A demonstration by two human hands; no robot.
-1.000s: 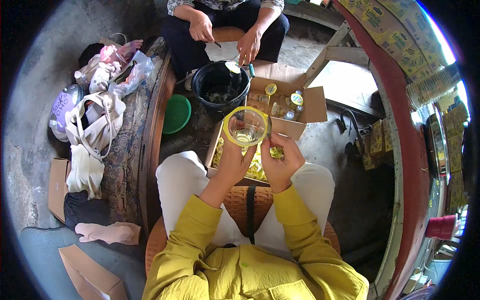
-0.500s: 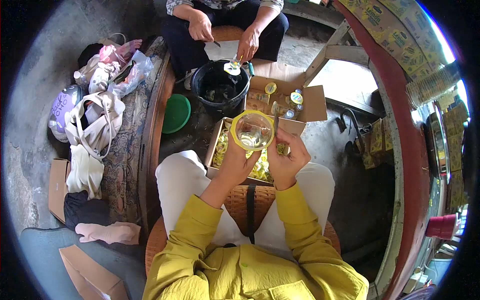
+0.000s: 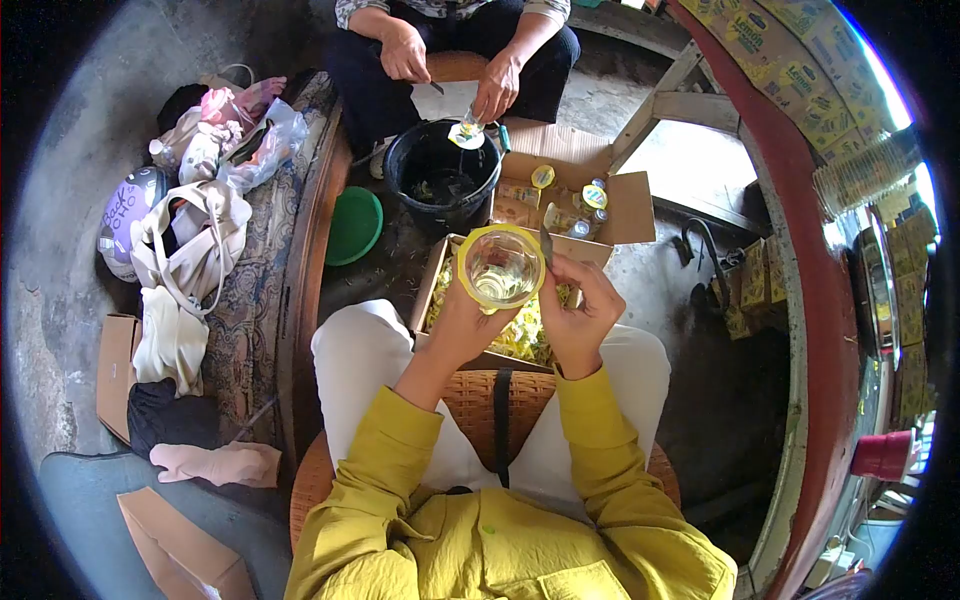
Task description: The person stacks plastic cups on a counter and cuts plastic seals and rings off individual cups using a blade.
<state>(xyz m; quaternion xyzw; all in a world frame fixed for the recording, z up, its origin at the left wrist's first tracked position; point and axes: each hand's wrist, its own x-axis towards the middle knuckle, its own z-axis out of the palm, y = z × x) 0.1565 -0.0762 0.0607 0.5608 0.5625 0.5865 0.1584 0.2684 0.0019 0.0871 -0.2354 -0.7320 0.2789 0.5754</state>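
Observation:
My left hand (image 3: 460,322) is wrapped around a clear plastic cup (image 3: 503,288) with a yellow band at its rim, the mouth tilted up toward me. In my right hand (image 3: 582,308) is a small knife (image 3: 546,246), its blade upright against the right side of the cup's rim. Below both hands stands a cardboard box (image 3: 432,278) full of yellow and white strips (image 3: 520,338), partly hidden by my hands and the cup.
Opposite me a person (image 3: 402,50) holds a thin blade and a cup with a yellow-and-white lid (image 3: 466,135) over a black bucket (image 3: 400,185). Beside it are a green basin (image 3: 354,226) and an open carton (image 3: 630,205) with lidded cups. Bags (image 3: 215,235) lie left.
The cup has turned slightly and shifted left in my left hand. My right hand has moved a little lower, bringing the knife down along the cup's rim.

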